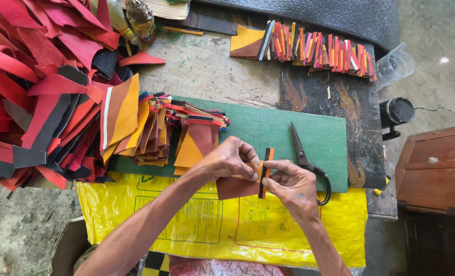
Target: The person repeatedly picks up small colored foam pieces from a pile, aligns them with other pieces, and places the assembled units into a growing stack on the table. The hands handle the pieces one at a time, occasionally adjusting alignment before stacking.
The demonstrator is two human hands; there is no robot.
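My left hand (227, 161) and my right hand (291, 186) meet over the front edge of a green board (268, 125). Together they pinch a brown and orange leather piece (235, 188) and a narrow black and orange strip (265, 171) held upright against it. Black scissors (304, 156) lie on the board just right of my right hand. A stack of cut orange, red and brown leather pieces (179, 130) sits on the board to the left of my hands.
A big heap of red, black and orange leather scraps (38, 87) fills the left. A row of coloured strips (319, 51) lies at the back. A yellow plastic sack (207, 225) covers my lap. A clear plastic cup (393, 66), a black lid (397, 111) and a wooden box (434, 168) stand on the right.
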